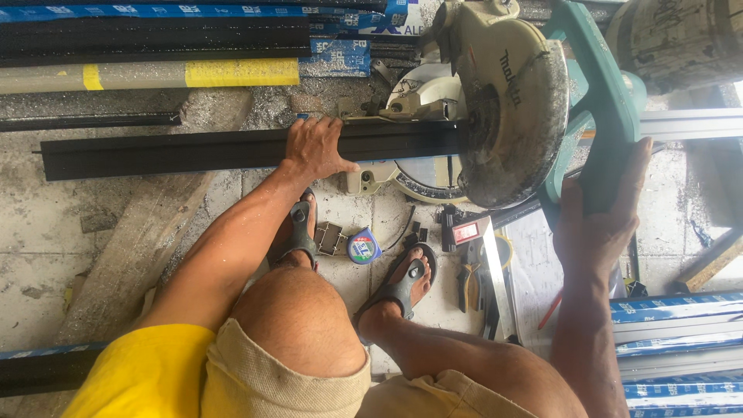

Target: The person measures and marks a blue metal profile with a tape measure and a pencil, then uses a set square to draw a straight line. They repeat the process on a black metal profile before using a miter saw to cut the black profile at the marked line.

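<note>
Your left hand (316, 147) lies palm-down, fingers spread and curled over the far edge of the long black metal profile (193, 151), pressing it flat; the bar is straight, matte and ribbed, and runs across the dusty tiled floor (46, 232) into the mitre saw with its grey, grimy round blade guard (511, 108). Your right hand (604, 209) is wrapped around the saw's teal arm (600, 93), fingers pointing up. Between your sandalled feet sit a small round blue tape measure (363, 246) and pliers (468, 282). Blue-wrapped aluminium bars (673, 340) crowd your right; the floor beyond the profile's left end lies more open.
</note>
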